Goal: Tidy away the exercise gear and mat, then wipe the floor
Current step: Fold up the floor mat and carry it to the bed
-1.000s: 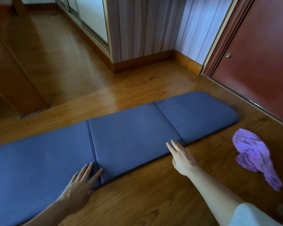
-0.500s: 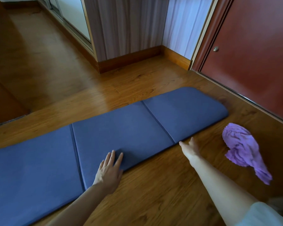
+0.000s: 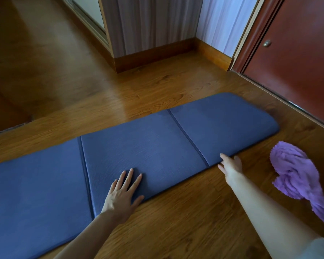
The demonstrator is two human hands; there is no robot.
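Note:
A long blue folding exercise mat lies flat on the wooden floor, with two fold creases showing. My left hand rests flat on the middle panel near its front edge, fingers spread and straight. My right hand reaches to the front edge of the rightmost panel, just right of the crease; its fingertips touch the mat's edge. Whether they grip the edge cannot be told. A crumpled purple cloth lies on the floor to the right of my right hand.
A dark red door with a small knob stands at the right, close to the mat's far end. A wall corner with wooden skirting juts out behind the mat. Bare wooden floor stretches to the back left.
Both hands have moved right along the mat's front edge. My left hand went from the left crease to the middle panel; my right hand reached the rightmost panel's edge.

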